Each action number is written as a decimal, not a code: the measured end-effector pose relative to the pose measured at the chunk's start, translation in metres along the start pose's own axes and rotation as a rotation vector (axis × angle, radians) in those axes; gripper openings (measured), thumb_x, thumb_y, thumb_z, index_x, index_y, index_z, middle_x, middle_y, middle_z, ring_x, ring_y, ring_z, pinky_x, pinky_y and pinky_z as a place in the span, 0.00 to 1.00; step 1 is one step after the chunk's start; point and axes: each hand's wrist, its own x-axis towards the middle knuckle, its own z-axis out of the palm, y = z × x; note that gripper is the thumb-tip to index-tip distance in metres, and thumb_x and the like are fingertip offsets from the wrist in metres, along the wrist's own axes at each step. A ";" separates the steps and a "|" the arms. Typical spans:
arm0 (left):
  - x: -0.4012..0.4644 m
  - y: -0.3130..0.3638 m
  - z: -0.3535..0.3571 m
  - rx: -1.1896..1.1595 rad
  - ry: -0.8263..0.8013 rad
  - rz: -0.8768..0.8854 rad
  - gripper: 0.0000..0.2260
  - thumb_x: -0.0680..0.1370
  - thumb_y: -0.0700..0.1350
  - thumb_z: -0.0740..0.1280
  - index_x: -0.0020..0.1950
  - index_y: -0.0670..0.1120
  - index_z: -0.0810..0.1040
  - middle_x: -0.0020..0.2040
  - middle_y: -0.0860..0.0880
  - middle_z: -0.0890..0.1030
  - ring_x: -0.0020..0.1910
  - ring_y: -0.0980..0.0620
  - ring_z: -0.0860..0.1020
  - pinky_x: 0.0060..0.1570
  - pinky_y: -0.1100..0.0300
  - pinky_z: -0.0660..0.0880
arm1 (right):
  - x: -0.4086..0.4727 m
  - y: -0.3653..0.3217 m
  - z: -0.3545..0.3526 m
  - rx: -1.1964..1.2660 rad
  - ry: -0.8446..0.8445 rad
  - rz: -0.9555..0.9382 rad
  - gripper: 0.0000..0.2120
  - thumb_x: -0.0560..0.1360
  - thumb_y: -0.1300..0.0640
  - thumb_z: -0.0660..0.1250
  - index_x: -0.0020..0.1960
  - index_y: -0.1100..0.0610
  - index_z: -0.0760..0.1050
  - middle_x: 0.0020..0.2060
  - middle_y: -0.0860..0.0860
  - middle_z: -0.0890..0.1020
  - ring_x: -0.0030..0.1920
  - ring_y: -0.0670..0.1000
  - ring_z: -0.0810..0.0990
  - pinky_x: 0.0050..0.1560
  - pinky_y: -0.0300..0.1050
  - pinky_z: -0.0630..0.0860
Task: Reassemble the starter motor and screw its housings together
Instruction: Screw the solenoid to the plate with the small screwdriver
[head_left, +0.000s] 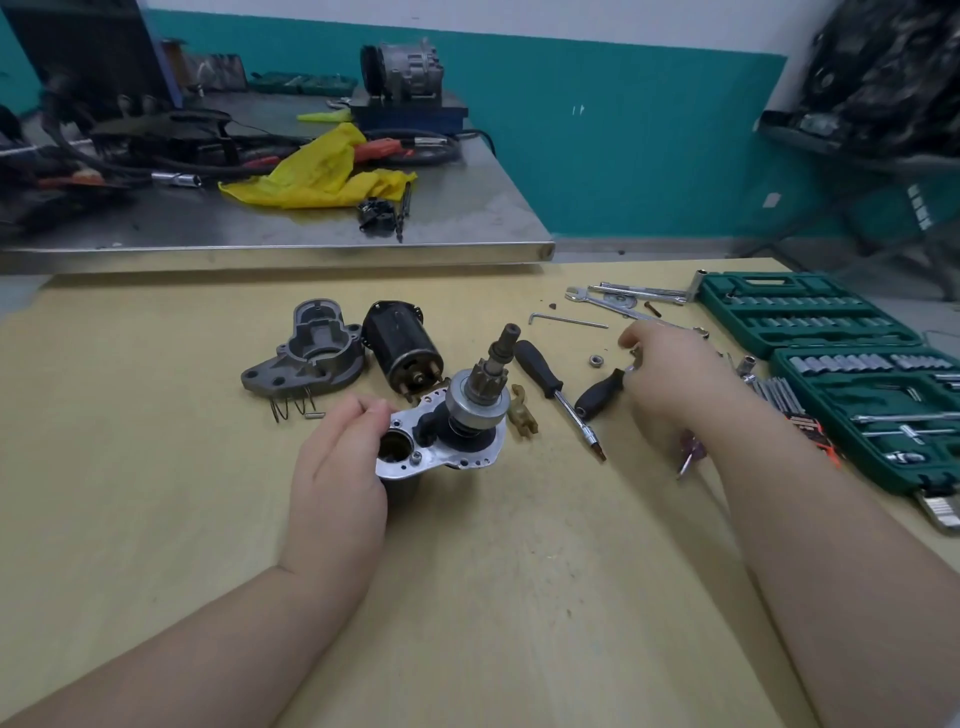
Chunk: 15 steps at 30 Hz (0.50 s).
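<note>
My left hand grips the starter's middle housing, a silver plate with the pinion gear and shaft standing up from it. Behind it lie the grey nose housing and the black motor body on the wooden table. My right hand reaches over the small parts on the right, its fingers curled by the black handle of a short tool; what it pinches is hidden. A loose nut lies near it.
A black-handled screwdriver, a tan plastic lever, a spring and a hex key lie around the parts. Green socket cases fill the right side, wrenches behind. A cluttered steel bench stands beyond.
</note>
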 end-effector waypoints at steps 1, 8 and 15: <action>0.000 0.000 0.001 -0.014 0.010 0.000 0.11 0.84 0.40 0.60 0.46 0.34 0.73 0.44 0.41 0.73 0.35 0.63 0.69 0.32 0.73 0.64 | -0.001 0.002 -0.007 0.003 0.009 -0.003 0.21 0.78 0.59 0.67 0.70 0.49 0.75 0.58 0.53 0.82 0.51 0.55 0.78 0.46 0.48 0.74; -0.001 0.002 0.004 -0.091 0.005 -0.077 0.13 0.81 0.49 0.63 0.45 0.40 0.71 0.45 0.39 0.72 0.37 0.56 0.69 0.40 0.51 0.62 | -0.017 0.016 -0.031 -0.251 -0.302 0.059 0.17 0.76 0.42 0.68 0.61 0.44 0.70 0.27 0.47 0.85 0.24 0.45 0.83 0.28 0.42 0.78; -0.002 0.002 0.004 -0.062 -0.001 -0.077 0.12 0.80 0.52 0.63 0.45 0.43 0.74 0.46 0.41 0.75 0.40 0.53 0.71 0.42 0.50 0.64 | -0.018 0.009 -0.023 -0.186 -0.332 -0.007 0.19 0.68 0.57 0.75 0.59 0.54 0.81 0.35 0.49 0.88 0.38 0.51 0.89 0.45 0.52 0.88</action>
